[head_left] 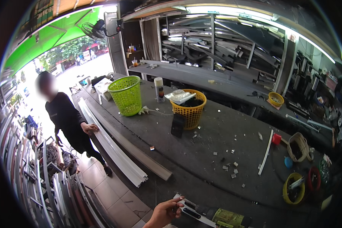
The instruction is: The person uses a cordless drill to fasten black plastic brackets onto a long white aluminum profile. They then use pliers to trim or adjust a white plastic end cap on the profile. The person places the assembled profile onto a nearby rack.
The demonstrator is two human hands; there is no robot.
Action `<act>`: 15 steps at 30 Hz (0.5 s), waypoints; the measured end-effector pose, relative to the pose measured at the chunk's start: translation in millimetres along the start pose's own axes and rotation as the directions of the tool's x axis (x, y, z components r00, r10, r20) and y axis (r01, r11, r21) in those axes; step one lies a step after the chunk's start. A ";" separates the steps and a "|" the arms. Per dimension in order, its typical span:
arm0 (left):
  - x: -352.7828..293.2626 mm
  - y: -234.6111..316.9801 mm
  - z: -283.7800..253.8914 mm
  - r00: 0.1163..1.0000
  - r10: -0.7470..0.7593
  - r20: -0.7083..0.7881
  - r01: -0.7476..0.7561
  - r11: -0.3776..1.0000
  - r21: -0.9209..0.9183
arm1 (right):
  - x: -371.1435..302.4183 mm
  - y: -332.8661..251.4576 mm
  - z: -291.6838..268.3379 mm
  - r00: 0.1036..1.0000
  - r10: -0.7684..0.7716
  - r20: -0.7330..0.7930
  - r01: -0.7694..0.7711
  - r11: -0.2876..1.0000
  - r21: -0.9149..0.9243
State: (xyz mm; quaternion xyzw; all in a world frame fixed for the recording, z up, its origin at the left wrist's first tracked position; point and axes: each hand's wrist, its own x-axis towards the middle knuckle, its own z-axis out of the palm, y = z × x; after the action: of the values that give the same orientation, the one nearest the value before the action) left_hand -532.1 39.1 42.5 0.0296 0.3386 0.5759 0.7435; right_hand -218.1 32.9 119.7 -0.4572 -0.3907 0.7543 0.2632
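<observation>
My left hand [164, 213] reaches in from the lower edge with its fingers bent into a pinch. What sits between the fingertips, if anything, is too small to make out. Its fingertips are at the near end of a white metal strip [206, 220] with a dark slot-shaped fitting on it. Beside that strip lies a green and black power drill [228, 218], its nose pointing toward my hand. My right hand does not show.
A person in dark clothes [66, 114] stands at left, one hand on long white profiles [112, 142]. A brown profile [140, 152] lies alongside. On the dark bench [201, 163] stand a green basket [125, 97], a spray can [159, 90], a yellow basket [192, 114] and metal scraps [233, 173].
</observation>
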 end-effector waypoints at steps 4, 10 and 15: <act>-2.0 -7.6 -4.2 0.998 0.038 -0.040 -0.034 0.995 0.090 | 4.1 10.5 5.5 0.986 -0.044 -0.158 0.039 0.999 -0.037; 8.7 -9.9 -23.2 0.998 0.040 -0.045 -0.034 0.990 0.140 | 13.8 27.1 -7.8 0.993 -0.069 -0.091 0.047 0.974 -0.221; 14.3 -9.4 -21.8 0.987 0.072 -0.145 -0.049 0.986 0.157 | 17.9 20.2 -3.8 0.991 -0.025 -0.129 -0.003 0.976 -0.216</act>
State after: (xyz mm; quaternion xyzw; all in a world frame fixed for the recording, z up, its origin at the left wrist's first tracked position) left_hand -534.4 41.0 15.0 0.0536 0.4358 0.5710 0.6936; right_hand -223.4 36.6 93.3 -0.5295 -0.4548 0.6743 0.2412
